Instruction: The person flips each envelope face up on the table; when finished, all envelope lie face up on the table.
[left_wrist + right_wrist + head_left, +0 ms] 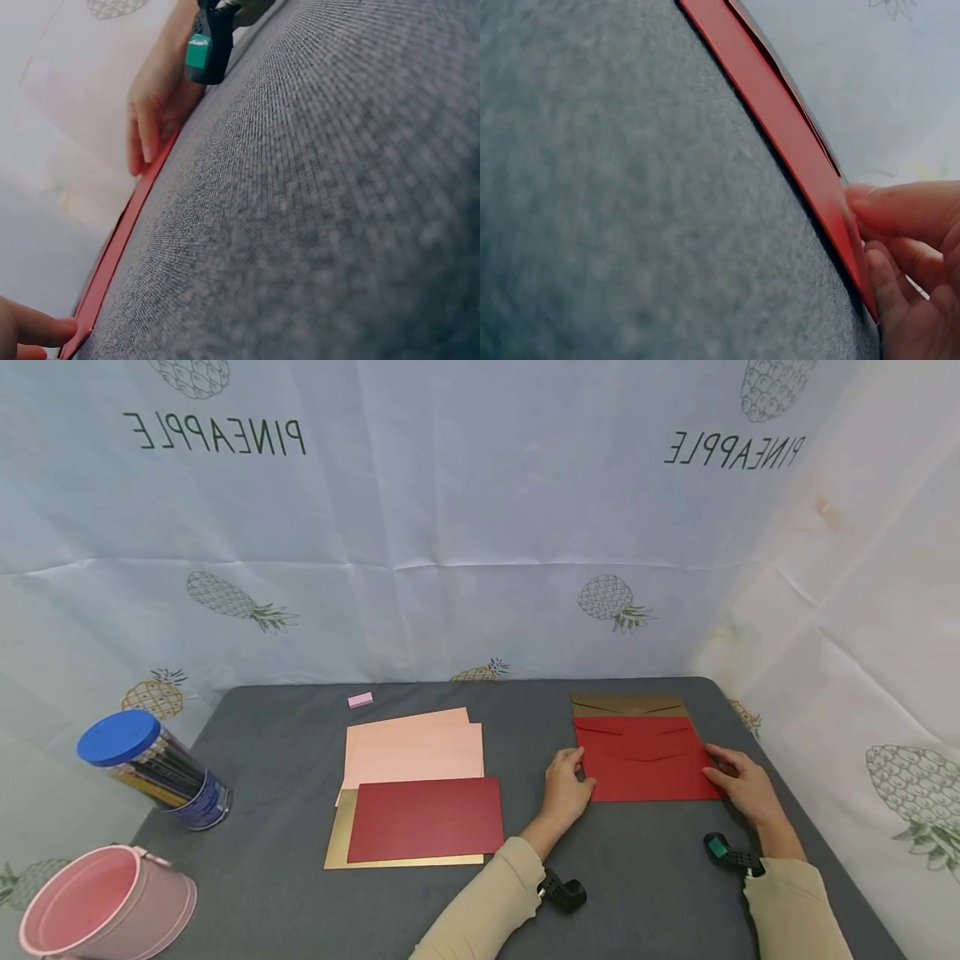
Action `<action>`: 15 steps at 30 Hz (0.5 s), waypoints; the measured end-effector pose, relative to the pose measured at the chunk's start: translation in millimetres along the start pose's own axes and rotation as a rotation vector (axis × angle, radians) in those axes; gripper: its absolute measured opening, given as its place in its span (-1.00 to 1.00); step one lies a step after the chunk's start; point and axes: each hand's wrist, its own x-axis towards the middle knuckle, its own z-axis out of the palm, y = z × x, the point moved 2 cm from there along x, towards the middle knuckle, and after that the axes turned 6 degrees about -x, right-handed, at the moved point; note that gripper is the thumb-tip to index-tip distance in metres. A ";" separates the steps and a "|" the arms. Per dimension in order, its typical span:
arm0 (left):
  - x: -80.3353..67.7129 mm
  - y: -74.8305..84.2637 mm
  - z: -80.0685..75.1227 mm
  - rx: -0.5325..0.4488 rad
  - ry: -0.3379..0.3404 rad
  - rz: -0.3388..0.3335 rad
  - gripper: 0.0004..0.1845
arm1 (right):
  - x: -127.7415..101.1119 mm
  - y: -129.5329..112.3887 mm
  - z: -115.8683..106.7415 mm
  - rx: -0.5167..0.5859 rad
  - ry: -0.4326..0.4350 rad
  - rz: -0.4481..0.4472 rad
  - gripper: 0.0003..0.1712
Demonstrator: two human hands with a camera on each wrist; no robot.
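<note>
We see the stack of red paper envelopes (645, 760) lying flat on the grey fabric worktop (637, 877), long axis left to right, flaps toward the far wall. Left hand (566, 789) and right hand (742, 781) rest at its short edges, each grip relaxed, fingertips touching the paper.

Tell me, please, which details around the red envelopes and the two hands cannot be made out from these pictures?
- Head view: how many red envelopes are stacked; they overlap, and the brown envelope is mostly covered.
- Head view: whether the left hand and right hand grip or only touch; too small.
- Left wrist view: left hand's fingers cut off by the frame edge.
- Pencil tub: label unreadable.
</note>
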 end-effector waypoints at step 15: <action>-0.4 -5.2 -3.0 -0.161 -0.004 -0.055 -0.46 | -14.6 -1.7 -1.4 0.545 0.074 0.038 -0.24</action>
